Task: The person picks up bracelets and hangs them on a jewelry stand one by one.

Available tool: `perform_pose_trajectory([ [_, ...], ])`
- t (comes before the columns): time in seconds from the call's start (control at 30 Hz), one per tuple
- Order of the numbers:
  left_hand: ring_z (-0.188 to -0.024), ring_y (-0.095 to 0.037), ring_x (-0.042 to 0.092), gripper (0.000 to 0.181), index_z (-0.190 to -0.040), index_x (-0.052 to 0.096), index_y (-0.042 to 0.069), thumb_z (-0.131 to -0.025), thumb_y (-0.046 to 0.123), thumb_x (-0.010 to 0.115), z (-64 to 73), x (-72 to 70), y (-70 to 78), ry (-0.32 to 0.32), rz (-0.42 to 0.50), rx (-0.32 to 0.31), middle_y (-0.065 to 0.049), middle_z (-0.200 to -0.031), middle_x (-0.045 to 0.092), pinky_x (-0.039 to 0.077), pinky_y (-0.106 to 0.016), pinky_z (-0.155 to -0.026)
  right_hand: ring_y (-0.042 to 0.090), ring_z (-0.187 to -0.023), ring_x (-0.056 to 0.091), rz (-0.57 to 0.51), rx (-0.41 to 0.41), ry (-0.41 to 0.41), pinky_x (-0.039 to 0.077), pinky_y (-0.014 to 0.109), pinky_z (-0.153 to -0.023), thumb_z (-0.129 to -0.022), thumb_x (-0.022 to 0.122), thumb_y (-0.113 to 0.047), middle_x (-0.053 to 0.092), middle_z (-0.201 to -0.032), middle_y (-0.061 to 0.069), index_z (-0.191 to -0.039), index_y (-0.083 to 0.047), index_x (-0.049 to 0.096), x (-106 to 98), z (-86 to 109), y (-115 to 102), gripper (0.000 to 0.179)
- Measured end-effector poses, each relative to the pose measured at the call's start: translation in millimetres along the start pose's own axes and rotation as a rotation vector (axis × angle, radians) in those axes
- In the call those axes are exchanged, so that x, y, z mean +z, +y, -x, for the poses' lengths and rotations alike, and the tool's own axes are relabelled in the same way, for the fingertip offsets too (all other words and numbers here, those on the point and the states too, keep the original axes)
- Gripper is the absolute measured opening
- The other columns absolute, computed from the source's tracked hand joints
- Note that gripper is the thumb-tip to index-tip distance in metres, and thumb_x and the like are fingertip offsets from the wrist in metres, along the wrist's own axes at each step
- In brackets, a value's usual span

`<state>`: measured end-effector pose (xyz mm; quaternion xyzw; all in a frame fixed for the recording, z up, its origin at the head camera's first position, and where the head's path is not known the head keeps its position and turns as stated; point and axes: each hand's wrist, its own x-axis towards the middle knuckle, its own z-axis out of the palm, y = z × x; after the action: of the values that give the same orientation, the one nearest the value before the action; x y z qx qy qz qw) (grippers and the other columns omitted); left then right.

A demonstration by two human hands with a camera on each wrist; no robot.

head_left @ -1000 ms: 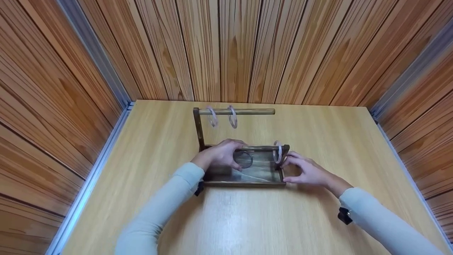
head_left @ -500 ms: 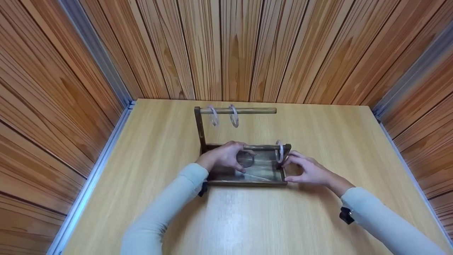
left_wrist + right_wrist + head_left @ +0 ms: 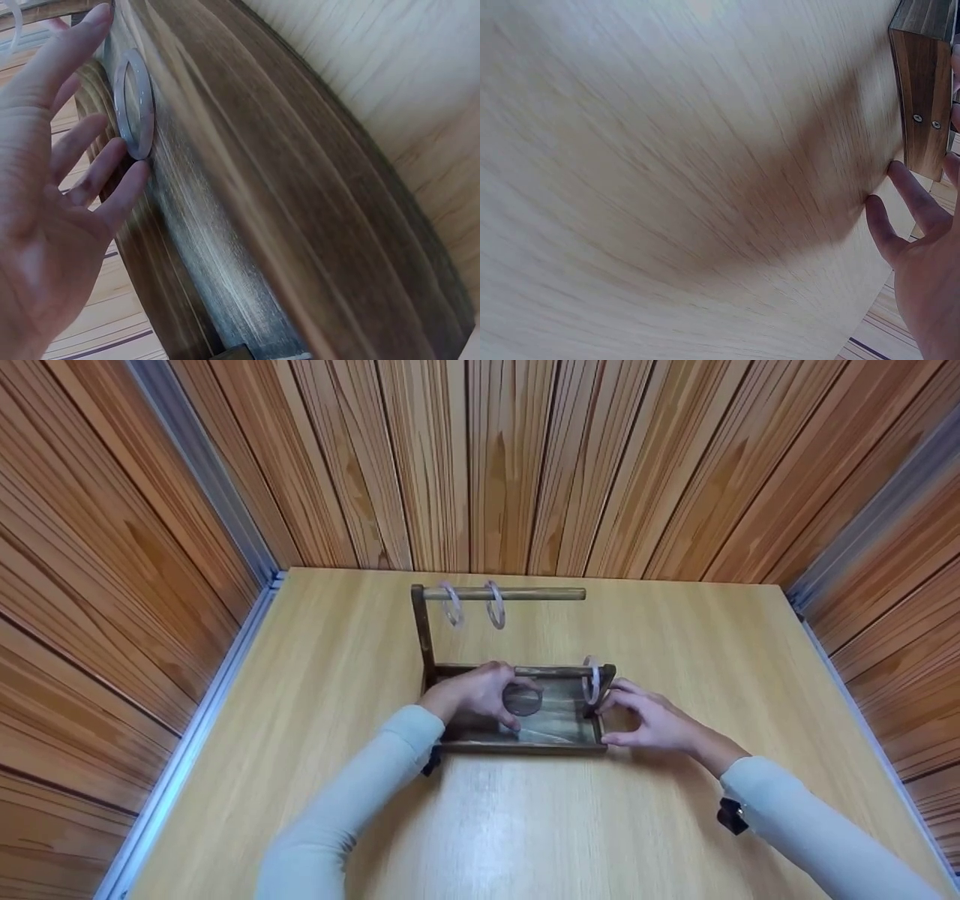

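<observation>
A dark wooden bangle stand has a shallow tray [image 3: 559, 727], a tall post with an upper bar [image 3: 540, 594], and a lower bar [image 3: 551, 671] on a short right post. A translucent greyish bangle [image 3: 147, 105] lies on the tray floor. My left hand [image 3: 478, 696] reaches into the tray, thumb and fingers spread around this bangle, fingertips right at its edge. Two pale bangles hang on the upper bar, and one bangle [image 3: 595, 679] hangs at the lower bar's right end. My right hand [image 3: 651, 725] rests against the stand's right end, two fingertips down at the table in the right wrist view.
The stand sits on a light wooden table [image 3: 487, 825]. Wood-plank walls [image 3: 499, 472] enclose the back and both sides, with metal rails [image 3: 187, 735] along the side edges. A small dark device [image 3: 731, 816] is strapped at the right wrist.
My left hand has shifted slightly right and toward me within the tray, and the bangle beside its fingers has shifted slightly right. The right hand and the hanging bangles keep their places.
</observation>
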<state>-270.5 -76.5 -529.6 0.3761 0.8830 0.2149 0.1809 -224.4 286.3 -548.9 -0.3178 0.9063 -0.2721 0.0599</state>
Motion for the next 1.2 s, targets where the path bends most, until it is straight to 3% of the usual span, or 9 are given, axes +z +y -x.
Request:
perform_pose_trajectory([
  [0.2, -0.130, -0.034, 0.065, 0.081, -0.159, 0.066, 0.026, -0.085, 0.031, 0.100, 1.6, 0.2, 2.0, -0.020, 0.067, -0.028, -0.022, -0.143, 0.070, 0.056, -0.048, -0.119, 0.025, -0.132, 0.070, 0.004, -0.053, 0.022, 0.061, 0.054, -0.109, -0.091, 0.096, -0.030, 0.070, -0.143, 0.003, -0.119, -0.021, 0.077, 1.6, -2.2, -1.6, 0.035],
  [0.33, -0.117, -0.027, 0.064, 0.081, -0.160, 0.065, 0.025, -0.086, 0.030, 0.100, 1.3, 0.2, 2.2, -0.029, 0.083, -0.026, -0.019, -0.142, 0.071, 0.059, -0.044, -0.107, 0.019, -0.129, 0.069, 0.013, -0.059, 0.025, 0.061, 0.050, -0.107, -0.091, 0.096, -0.029, 0.069, -0.141, 0.000, -0.119, -0.021, 0.077, 1.1, -2.2, -1.9, 0.035],
  [0.43, -0.112, -0.025, 0.062, 0.082, -0.161, 0.064, 0.024, -0.087, 0.029, 0.099, 0.8, 1.0, 3.0, -0.029, 0.085, -0.026, -0.020, -0.140, 0.071, 0.059, -0.044, -0.105, 0.020, -0.129, 0.069, 0.013, -0.046, 0.018, 0.061, 0.052, -0.107, -0.091, 0.096, -0.030, 0.068, -0.141, 0.001, -0.120, -0.021, 0.077, 0.8, -1.9, -2.0, 0.035],
  [0.57, -0.125, -0.030, 0.062, 0.083, -0.161, 0.064, 0.029, -0.086, 0.031, 0.099, -0.1, 2.3, 5.1, -0.020, 0.065, -0.055, -0.024, -0.140, 0.065, 0.056, -0.048, -0.119, 0.023, -0.130, 0.070, 0.014, -0.037, 0.017, 0.060, 0.054, -0.109, -0.091, 0.096, -0.030, 0.070, -0.141, 0.003, -0.119, -0.021, 0.077, 0.9, -1.9, -1.6, 0.036],
  [0.7, -0.133, -0.038, 0.062, 0.082, -0.160, 0.064, 0.030, -0.086, 0.026, 0.099, -2.5, 2.4, 6.9, -0.021, 0.110, -0.079, -0.026, -0.144, 0.061, 0.052, -0.053, -0.126, 0.027, -0.131, 0.071, 0.009, -0.035, 0.017, 0.060, 0.057, -0.111, -0.090, 0.096, -0.029, 0.071, -0.141, 0.005, -0.119, -0.020, 0.078, 0.8, -2.3, -1.7, 0.036],
  [0.87, -0.152, -0.038, 0.056, 0.078, -0.160, 0.064, 0.027, -0.089, 0.015, 0.096, -5.0, 2.9, 7.4, -0.069, 0.180, -0.094, -0.019, -0.163, 0.059, 0.045, -0.053, -0.133, 0.032, -0.136, 0.070, -0.001, -0.023, 0.008, 0.059, 0.061, -0.114, -0.091, 0.096, -0.030, 0.070, -0.145, 0.006, -0.120, -0.021, 0.077, 1.1, -2.8, -1.0, 0.036],
  [1.0, -0.159, -0.035, 0.052, 0.074, -0.157, 0.067, 0.023, -0.089, 0.013, 0.095, -5.4, 4.3, 6.6, -0.097, 0.183, -0.068, -0.009, -0.168, 0.060, 0.040, -0.051, -0.138, 0.034, -0.137, 0.069, -0.005, -0.019, 0.000, 0.058, 0.063, -0.114, -0.091, 0.095, -0.030, 0.070, -0.146, 0.008, -0.120, -0.021, 0.077, 1.1, -3.1, -0.5, 0.036],
  [1.2, -0.155, -0.032, 0.060, 0.065, -0.147, 0.075, 0.016, -0.085, 0.014, 0.098, -6.4, 6.4, 2.9, -0.070, 0.103, 0.018, -0.007, -0.159, 0.070, 0.026, -0.050, -0.145, 0.043, -0.140, 0.069, 0.001, -0.008, -0.009, 0.057, 0.068, -0.114, -0.092, 0.094, -0.032, 0.069, -0.151, 0.015, -0.121, -0.020, 0.076, 0.4, -3.6, 0.0, 0.037],
])
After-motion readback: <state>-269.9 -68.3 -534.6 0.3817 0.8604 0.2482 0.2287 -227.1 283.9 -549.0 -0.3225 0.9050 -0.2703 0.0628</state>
